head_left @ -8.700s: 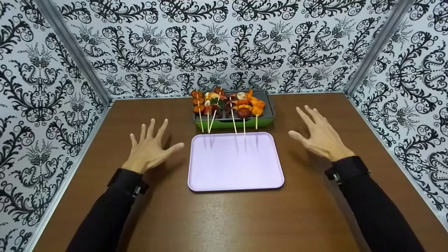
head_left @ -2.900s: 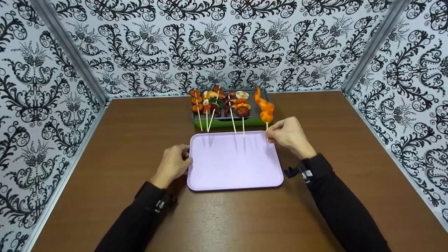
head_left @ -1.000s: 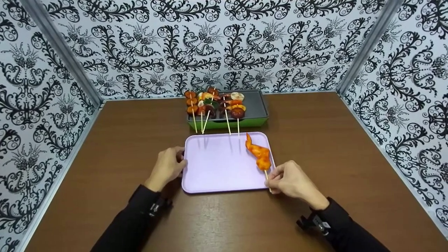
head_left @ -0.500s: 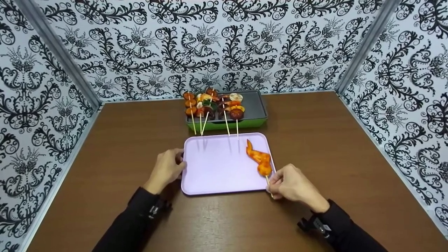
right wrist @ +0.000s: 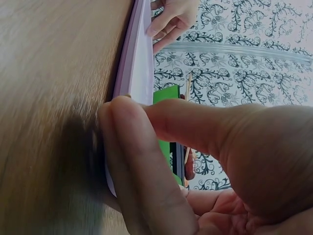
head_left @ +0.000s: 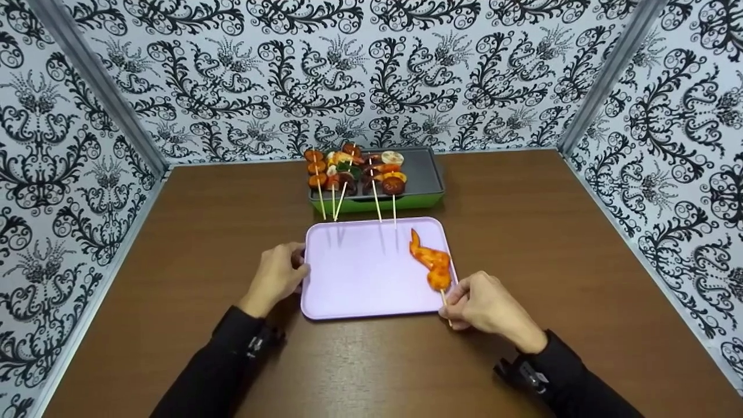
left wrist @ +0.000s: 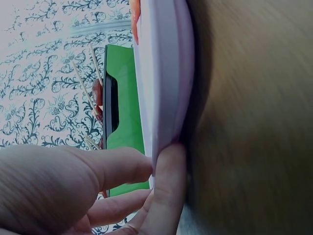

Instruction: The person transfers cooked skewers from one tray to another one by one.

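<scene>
Worn on the head, one camera looks forward and down from well back, taking in the left hand [head_left: 274, 277], right hand [head_left: 483, 303], lilac tray [head_left: 371, 278], green grill [head_left: 422, 168] and patterned walls [head_left: 371, 75]. Close in and low over the tabletop [head_left: 348, 366], the left-wrist camera looks past fingers along the tray's edge, its picture turned sideways, wood at right. The right-wrist camera, equally close, turns the opposite way, wood at left. All three views share the tray, grill and left hand.

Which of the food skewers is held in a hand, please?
The orange wing-shaped skewer: the right hand pinches its thin wooden stick. The other skewers rest on the rectangular green and grey grill.
</scene>
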The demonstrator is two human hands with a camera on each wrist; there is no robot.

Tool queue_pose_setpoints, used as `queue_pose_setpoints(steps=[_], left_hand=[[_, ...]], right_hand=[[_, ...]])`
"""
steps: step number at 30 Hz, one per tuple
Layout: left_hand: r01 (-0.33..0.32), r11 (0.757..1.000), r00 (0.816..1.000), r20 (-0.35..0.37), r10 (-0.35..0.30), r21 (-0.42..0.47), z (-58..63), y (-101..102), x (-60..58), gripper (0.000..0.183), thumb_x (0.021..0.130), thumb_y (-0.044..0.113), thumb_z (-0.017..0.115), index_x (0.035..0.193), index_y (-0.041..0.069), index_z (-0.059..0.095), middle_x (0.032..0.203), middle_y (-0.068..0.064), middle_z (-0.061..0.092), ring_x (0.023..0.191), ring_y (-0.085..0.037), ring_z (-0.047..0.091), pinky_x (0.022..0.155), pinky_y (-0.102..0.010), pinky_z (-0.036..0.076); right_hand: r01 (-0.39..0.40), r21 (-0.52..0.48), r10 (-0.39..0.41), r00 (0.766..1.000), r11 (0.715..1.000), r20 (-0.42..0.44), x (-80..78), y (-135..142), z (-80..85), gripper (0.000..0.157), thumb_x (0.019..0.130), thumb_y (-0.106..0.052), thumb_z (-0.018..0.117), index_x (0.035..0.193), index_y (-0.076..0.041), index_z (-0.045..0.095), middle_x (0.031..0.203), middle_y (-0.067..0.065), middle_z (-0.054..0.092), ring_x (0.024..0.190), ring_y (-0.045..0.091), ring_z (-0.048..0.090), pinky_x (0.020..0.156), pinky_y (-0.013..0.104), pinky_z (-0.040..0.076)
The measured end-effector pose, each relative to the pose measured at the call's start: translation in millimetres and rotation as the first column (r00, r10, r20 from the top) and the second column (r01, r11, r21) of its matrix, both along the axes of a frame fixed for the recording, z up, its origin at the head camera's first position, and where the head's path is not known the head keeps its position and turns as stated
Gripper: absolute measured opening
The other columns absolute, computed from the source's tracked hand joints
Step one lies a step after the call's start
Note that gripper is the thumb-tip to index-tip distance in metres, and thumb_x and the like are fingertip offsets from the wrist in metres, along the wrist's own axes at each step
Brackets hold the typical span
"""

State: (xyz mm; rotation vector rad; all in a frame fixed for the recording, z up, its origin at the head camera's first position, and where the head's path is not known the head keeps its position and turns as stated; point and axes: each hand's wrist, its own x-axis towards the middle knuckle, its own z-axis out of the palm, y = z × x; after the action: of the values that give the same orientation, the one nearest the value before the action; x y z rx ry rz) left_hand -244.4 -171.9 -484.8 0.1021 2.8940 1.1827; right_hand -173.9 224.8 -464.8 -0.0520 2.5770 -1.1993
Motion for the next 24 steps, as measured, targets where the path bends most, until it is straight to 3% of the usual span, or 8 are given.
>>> queue_pose_setpoints(steps=[9,19,24], left_hand=[[-0.002,1.0,1.0,-0.01,0.003,0.011,-1.2,-2,-0.2,0.046,0.09,0.007,0.068,0.135,0.003,0.065,0.09,-0.012,0.069,0.056,-0.013,0.065,0.046,-0.027,0.057],[-0.006,1.0,1.0,0.007,0.006,0.028,0.9,-3,-0.7,0.047,0.09,0.006,0.068,0.136,0.002,0.063,0.094,-0.013,0.07,0.058,-0.015,0.067,0.047,-0.028,0.059],[0.003,1.0,1.0,-0.008,-0.003,0.012,0.8,-1,-0.8,0.047,0.089,0.007,0.068,0.136,0.001,0.064,0.092,-0.012,0.071,0.059,-0.015,0.067,0.047,-0.027,0.058]], right_hand=[[-0.039,0.028,0.04,0.998,0.999,-0.047,0.9,3,3.2,0.022,0.08,-0.028,0.088,0.08,-0.011,0.074,0.067,0.002,0.073,0.055,0.015,0.073,0.054,0.032,0.062],[-0.028,0.117,0.04,0.994,0.993,-0.106,-7.1,12,14.7,0.023,0.082,-0.032,0.086,0.084,-0.013,0.074,0.072,0.001,0.073,0.056,0.013,0.071,0.052,0.027,0.058],[-0.05,0.162,0.083,0.976,0.986,-0.201,-15.6,16,26.1,0.03,0.08,-0.035,0.087,0.093,-0.011,0.075,0.076,-0.001,0.074,0.06,0.011,0.068,0.053,0.025,0.054]])
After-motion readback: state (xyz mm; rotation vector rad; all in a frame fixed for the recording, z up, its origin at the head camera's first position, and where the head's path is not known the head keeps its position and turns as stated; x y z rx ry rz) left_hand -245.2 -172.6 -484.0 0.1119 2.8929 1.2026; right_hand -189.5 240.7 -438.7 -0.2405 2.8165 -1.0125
